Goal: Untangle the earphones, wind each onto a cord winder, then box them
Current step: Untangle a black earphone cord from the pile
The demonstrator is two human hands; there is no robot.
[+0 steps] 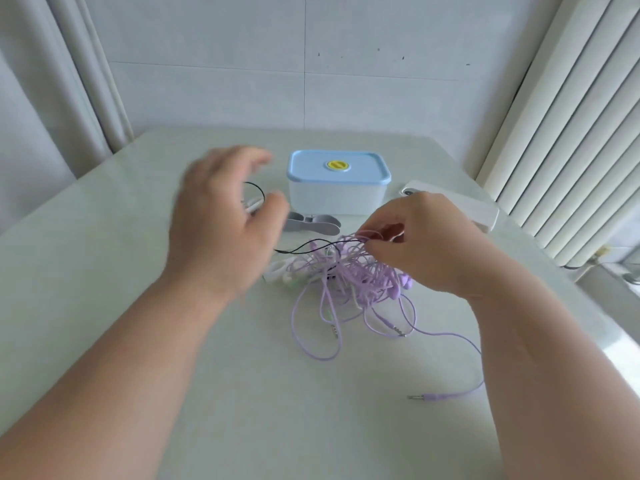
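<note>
- Pale table [138, 341] carries everything we log.
- Box [337, 195], blue lid on, stands toward the far edge at mid-width.
- Earphone tangle [349, 275], mostly purple cords with black and white ones, lies at the table's centre.
- Left hand [221, 220]: blurred; we read its fingers as spread and loose, left of the box.
- Right hand [422, 244]: fingertips pinch purple cords atop the tangle.
- Grey cord winder [311, 226] lies just before the box.
- Purple plug [431, 397] lies apart, toward the near right corner.
</note>
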